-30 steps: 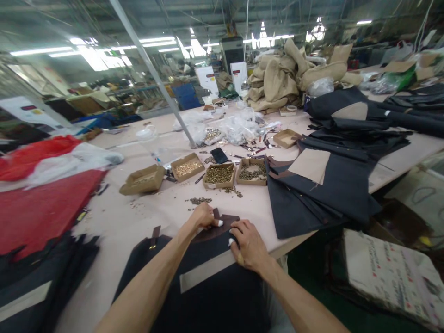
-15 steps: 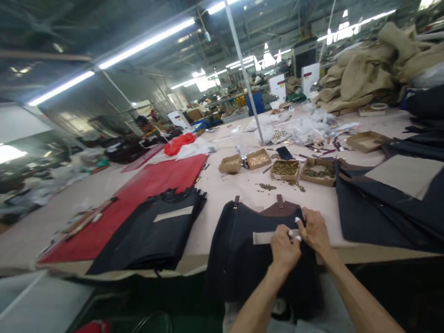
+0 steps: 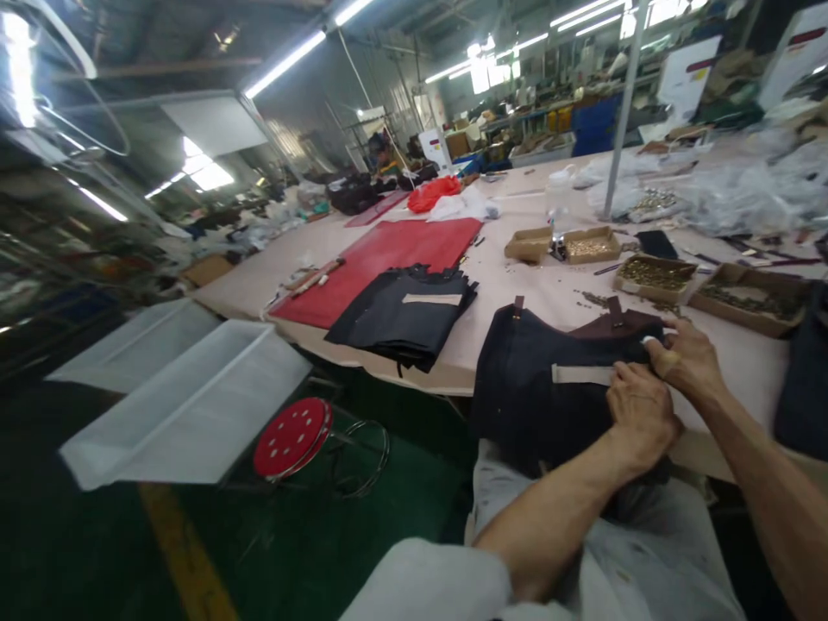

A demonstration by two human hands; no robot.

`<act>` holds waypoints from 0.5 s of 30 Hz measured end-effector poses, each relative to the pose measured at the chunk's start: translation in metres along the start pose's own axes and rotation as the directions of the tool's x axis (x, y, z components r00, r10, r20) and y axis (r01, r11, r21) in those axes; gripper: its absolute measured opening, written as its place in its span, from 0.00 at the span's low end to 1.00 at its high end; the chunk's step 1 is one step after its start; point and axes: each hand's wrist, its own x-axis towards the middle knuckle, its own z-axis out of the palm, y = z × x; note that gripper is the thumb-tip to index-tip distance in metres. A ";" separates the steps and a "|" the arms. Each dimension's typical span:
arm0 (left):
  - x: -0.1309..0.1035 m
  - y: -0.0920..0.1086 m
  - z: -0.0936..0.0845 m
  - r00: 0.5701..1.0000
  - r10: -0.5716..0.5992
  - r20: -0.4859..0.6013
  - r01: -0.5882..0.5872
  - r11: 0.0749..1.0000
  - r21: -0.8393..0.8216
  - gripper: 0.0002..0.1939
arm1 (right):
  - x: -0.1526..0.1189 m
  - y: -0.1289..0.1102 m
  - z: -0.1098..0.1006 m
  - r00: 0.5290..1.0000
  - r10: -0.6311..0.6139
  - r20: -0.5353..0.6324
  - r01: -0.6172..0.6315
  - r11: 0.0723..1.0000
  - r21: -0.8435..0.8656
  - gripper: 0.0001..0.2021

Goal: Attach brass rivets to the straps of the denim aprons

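A dark fabric piece (image 3: 536, 388) with brown tabs and a beige strip (image 3: 575, 374) lies at the table's front edge and hangs over my lap. My left hand (image 3: 642, 414) is closed over the strip's right end, fingers curled down on the fabric; what it grips is hidden. My right hand (image 3: 689, 358) pinches the fabric's upper right edge, beside the brown trim (image 3: 605, 326). White coverings show on a fingertip near that edge.
Folded dark pieces (image 3: 404, 315) lie left, on a red sheet (image 3: 414, 246). Behind my hands are boxes of small metal parts (image 3: 656, 274), a pole (image 3: 624, 121) and plastic bags (image 3: 743, 194). A red stool (image 3: 294, 438) and white bins (image 3: 194, 405) stand lower left.
The view has swung left, bringing the stool and bins into sight. My left hand now lies flatter over the strip's end; my right hand stays at the fabric's upper right edge.
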 end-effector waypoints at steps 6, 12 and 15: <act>0.009 -0.004 -0.057 0.997 0.061 -0.044 -0.061 0.998 -0.017 0.29 | 0.007 -0.023 -0.004 0.985 0.134 0.107 -0.168 0.872 0.460 0.25; 0.016 -0.009 -0.057 0.993 0.109 -0.047 -0.112 0.992 -0.051 0.25 | 0.004 -0.013 0.003 0.965 0.132 0.229 -0.231 0.840 0.491 0.25; 0.017 -0.013 -0.050 0.993 0.118 -0.004 -0.118 0.991 -0.069 0.25 | 0.000 0.005 0.004 0.978 0.068 0.198 -0.142 0.910 0.390 0.19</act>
